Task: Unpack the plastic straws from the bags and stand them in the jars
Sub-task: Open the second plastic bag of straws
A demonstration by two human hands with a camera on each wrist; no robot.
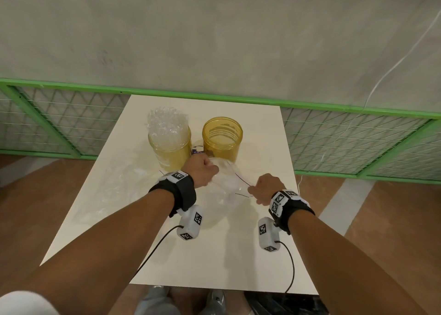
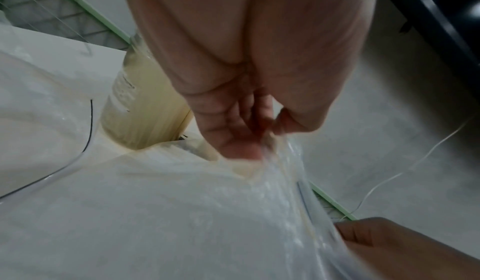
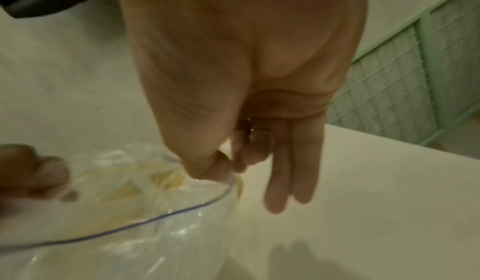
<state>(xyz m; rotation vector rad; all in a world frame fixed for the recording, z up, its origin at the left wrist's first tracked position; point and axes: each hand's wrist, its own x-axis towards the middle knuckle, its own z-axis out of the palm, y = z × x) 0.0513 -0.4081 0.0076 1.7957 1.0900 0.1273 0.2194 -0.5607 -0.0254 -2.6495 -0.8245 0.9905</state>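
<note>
Fingers of the left hand [image 1: 200,171] and right hand [image 1: 267,187] pinch opposite rims of the clear plastic bag [image 1: 226,190], spreading its mouth mid-table before the empty amber jar [image 1: 222,138]; the straw-filled amber jar [image 1: 170,145] stands beside it.

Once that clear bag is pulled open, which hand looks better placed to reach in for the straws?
Probably the left hand. It grips the bag at its mouth, on the side nearest the empty jar, while the right hand pinches the opposite edge, holding it open. The other jar already holds straws.
</note>
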